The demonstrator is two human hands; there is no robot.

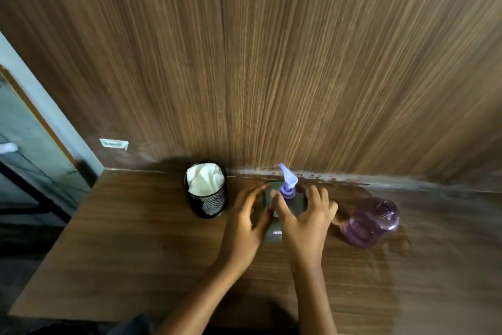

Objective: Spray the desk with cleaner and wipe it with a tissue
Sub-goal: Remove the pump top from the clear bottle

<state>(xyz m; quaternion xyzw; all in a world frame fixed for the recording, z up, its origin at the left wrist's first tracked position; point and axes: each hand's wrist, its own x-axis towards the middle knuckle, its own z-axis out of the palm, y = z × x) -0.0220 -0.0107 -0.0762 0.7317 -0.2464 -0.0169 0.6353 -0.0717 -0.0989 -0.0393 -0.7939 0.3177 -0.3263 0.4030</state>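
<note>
Head view. Looked down on a brown wood-grain desk [135, 239], backed at the far side by a wall [271, 63] of the same streaked veneer, scuffed pale along the joint. Noted a small white tag [114, 143] low on the wall at far left.

Saw a round black mesh cup [209, 204] at far centre-left, stuffed with crumpled white tissue [205, 178]. Saw a translucent purple jug [372, 222] on its side to the right, mouth uncapped, well apart from the cup.

Found the sprayer [288, 185] at far centre, near the wall, between cup and jug: pale purple nozzle, ribbed purple collar, dark glossy body with a small label low down. Found the body largely hidden by both hands.

Caught the left hand [244, 223] at the sprayer's left side, fingers spread and relaxed, gripping nothing. Caught the right hand [307, 226] at its right side, thumb near the collar, fingers curved beyond it; could not tell whether grasping. Blurred at the fingertips.
</note>
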